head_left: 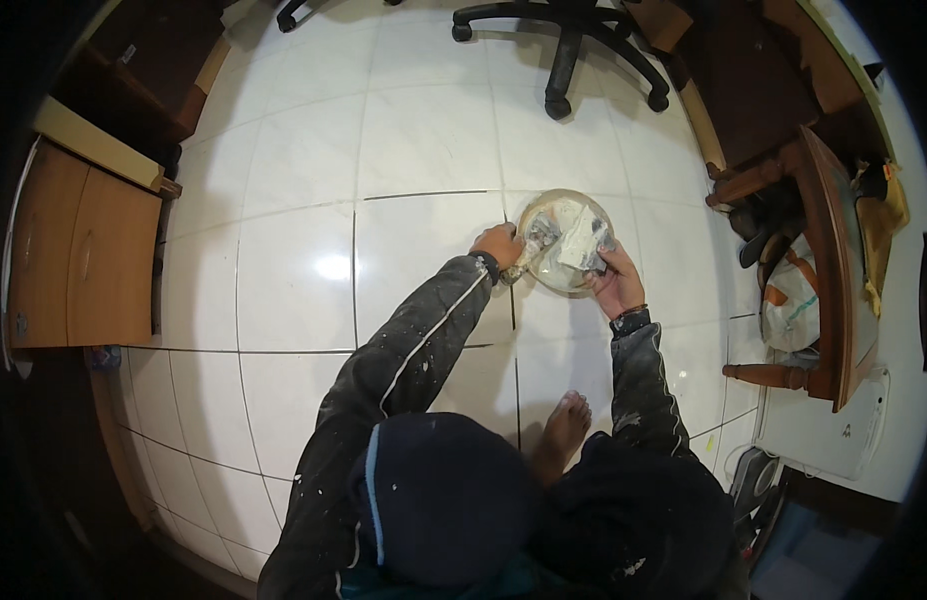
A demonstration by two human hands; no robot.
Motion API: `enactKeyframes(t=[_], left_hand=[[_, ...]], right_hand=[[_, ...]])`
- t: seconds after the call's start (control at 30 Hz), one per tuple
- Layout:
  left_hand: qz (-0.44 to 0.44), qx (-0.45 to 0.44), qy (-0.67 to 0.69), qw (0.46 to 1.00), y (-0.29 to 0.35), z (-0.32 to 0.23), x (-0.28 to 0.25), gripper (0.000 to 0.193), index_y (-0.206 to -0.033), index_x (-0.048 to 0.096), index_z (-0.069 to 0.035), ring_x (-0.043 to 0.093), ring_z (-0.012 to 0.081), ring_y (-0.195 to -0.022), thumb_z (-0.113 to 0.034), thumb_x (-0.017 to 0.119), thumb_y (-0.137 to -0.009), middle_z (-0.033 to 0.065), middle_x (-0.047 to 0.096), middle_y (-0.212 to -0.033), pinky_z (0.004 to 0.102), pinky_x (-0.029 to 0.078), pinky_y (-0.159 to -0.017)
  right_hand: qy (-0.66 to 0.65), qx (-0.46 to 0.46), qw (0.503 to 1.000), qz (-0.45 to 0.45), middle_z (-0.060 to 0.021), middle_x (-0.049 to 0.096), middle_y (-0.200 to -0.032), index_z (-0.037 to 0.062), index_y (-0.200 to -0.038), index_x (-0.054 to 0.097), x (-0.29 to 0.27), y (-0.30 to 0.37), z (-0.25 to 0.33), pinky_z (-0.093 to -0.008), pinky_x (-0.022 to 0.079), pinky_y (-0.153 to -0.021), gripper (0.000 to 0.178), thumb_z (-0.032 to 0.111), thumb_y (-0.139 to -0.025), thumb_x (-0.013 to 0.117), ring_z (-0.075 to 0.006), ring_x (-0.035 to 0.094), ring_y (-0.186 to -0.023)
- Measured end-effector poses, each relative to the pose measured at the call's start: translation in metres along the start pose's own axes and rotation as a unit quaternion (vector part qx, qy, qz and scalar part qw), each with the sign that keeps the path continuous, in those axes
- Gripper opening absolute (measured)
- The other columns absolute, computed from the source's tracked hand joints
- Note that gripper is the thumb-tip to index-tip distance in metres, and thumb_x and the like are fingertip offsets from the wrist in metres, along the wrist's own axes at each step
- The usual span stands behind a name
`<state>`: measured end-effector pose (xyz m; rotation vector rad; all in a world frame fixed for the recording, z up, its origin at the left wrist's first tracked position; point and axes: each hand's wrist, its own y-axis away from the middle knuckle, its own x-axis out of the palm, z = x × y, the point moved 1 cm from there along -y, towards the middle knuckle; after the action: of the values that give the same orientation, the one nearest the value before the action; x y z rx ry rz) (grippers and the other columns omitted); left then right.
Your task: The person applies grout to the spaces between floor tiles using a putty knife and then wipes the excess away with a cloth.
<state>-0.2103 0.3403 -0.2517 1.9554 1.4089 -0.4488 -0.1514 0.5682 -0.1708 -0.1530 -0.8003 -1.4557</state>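
A round, shallow, see-through tub [558,284] is in front of me over the white floor tiles. In it are a white-smeared plastic bag [583,242] and, to its left, a crumpled greyish lump of plastic [540,232]. My right hand [617,286] grips the bag's near right end at the tub's edge, thumb on top. At the tub's left edge my left hand [497,246] is closed, its fingers bent beside crumpled plastic; what is in them I cannot make out. Both dark sleeves carry white specks.
Between the tiles some joints are dark [354,280] and others pale. My bare foot [563,432] is planted near me. A wheeled chair base [563,50] stands at the far side, a wooden cabinet [78,250] at left, and a small wooden table [833,290] with bags beneath at right.
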Motion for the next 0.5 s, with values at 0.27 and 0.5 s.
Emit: enactKeyframes(t=[0.27,0.5], left_hand=[[-0.085,0.075,0.041,0.993,0.052,0.072,-0.020,0.028,-0.095,0.068,0.000,0.064,0.0407,-0.087,-0.024,0.058,-0.085,0.0239,0.067,-0.091,0.0455,0.051,-0.078],[-0.163,-0.085,0.076,0.980,0.238,0.173,-0.085,0.029,-0.106,0.066,0.001,0.068,0.0327,-0.082,-0.018,0.053,-0.089,0.0223,0.069,-0.092,0.0362,0.052,-0.074]], right_hand=[[0.028,-0.057,0.997,-0.037,-0.0038,0.064,-0.109,0.0049,-0.128,0.052,-0.026,0.028,0.027,-0.0270,0.053,-0.069,0.037,0.008,-0.092,0.054,-0.0132,0.063,-0.091],[0.089,-0.009,0.996,-0.022,-0.0067,0.064,-0.106,0.0010,-0.126,0.053,-0.012,-0.013,-0.025,-0.0288,0.055,-0.074,0.038,0.003,-0.089,0.057,-0.0160,0.065,-0.089]])
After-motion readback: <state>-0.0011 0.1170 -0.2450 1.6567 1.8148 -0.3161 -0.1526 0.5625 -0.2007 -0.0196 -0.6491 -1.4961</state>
